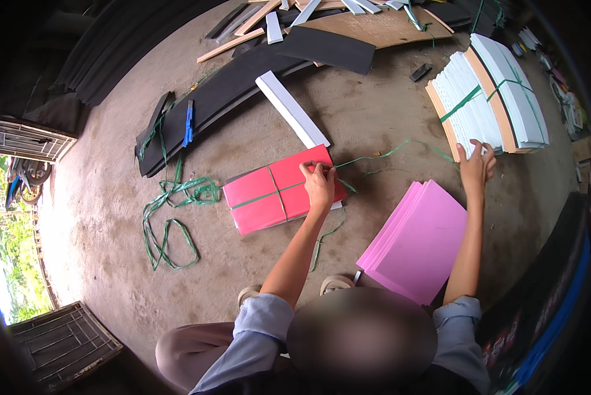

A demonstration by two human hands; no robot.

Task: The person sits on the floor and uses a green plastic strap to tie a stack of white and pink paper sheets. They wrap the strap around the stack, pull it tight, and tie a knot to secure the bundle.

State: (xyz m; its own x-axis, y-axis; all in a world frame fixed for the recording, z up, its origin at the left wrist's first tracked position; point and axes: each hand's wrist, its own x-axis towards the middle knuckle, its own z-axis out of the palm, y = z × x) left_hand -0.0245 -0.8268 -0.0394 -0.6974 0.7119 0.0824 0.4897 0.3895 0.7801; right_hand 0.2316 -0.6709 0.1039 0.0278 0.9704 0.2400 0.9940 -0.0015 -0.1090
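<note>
A flat red bundle of foam-like sheets (259, 195) lies on the floor before me, with green string crossed over it. My left hand (319, 187) rests on its right end, fingers pinched on the green string (340, 162) there. The string trails loosely rightward over the floor. My right hand (478, 168) reaches out with its fingers apart, close to the near end of a tied stack of white sheets (459, 87); a strand passes near its fingers, and whether they touch it I cannot tell. Between my arms lie pink sheets (417, 240), fanned at their left edge.
Tangled green string (170, 220) lies left of the red bundle. Beyond are a white strip (293, 108), a blue-handled cutter (189, 125), long black sheets (236, 92) and scattered offcuts (274, 27). A small black object (421, 72) sits near the white stack.
</note>
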